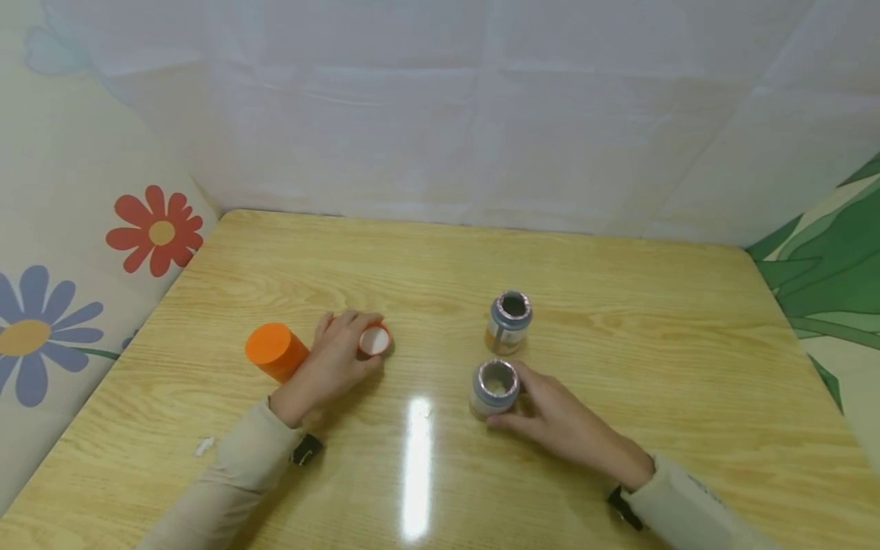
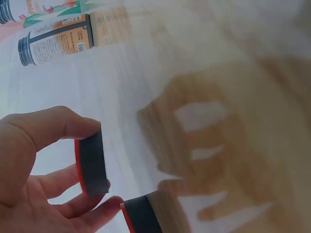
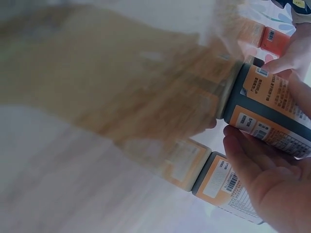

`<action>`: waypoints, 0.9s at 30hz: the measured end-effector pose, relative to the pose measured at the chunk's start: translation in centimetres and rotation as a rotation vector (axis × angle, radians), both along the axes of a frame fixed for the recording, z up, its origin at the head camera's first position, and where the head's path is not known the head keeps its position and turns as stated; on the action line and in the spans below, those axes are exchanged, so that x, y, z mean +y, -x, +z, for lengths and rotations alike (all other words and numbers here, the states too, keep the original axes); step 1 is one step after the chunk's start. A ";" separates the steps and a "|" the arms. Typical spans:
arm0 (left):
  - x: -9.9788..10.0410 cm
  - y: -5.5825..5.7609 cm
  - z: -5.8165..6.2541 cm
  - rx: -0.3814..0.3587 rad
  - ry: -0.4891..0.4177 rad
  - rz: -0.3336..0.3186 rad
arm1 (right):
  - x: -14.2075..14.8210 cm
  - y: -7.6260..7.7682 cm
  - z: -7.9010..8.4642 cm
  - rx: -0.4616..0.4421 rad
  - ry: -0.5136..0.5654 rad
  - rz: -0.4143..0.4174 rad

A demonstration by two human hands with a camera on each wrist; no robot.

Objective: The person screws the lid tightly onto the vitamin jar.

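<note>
My left hand (image 1: 330,363) pinches a round lid (image 1: 374,341) between thumb and fingers, at the left middle of the table. In the left wrist view the lid (image 2: 92,162) has a dark side and a red-orange edge. A second dark lid (image 2: 141,216) lies close by, near the fingertips. My right hand (image 1: 560,424) holds a grey jar (image 1: 495,393) with an orange and white label, its mouth uncovered. Thumb and fingers are on opposite sides of the jar. Just behind it stands a similar uncovered jar (image 1: 507,328).
An orange cylinder (image 1: 275,351) stands left of my left hand, close to the wrist. A small white scrap (image 1: 205,445) lies on the glossy wooden table (image 1: 619,290) at the left. A white cloth-like wall (image 1: 481,137) rises along the back edge.
</note>
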State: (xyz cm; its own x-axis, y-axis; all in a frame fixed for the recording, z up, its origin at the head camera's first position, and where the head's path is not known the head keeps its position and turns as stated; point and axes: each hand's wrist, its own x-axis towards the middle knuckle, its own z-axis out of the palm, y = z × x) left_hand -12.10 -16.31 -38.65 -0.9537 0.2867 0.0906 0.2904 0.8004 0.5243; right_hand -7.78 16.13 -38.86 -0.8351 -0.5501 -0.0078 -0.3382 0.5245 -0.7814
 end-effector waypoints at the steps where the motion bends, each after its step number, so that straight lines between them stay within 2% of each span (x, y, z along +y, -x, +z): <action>1: 0.0 0.0 0.0 0.001 -0.013 -0.004 | 0.0 0.0 0.0 0.000 0.000 -0.001; 7: 0.4 -0.3 0.2 -0.021 -0.088 -0.019 | 0.0 -0.3 0.0 -0.001 -0.013 -0.004; 19: 0.9 -1.0 0.3 -0.043 -0.180 -0.084 | -0.2 -0.4 0.0 -0.019 -0.001 0.050; 27: 0.8 -1.4 0.4 -0.004 -0.225 -0.130 | -0.4 -0.4 0.1 -0.022 0.000 0.061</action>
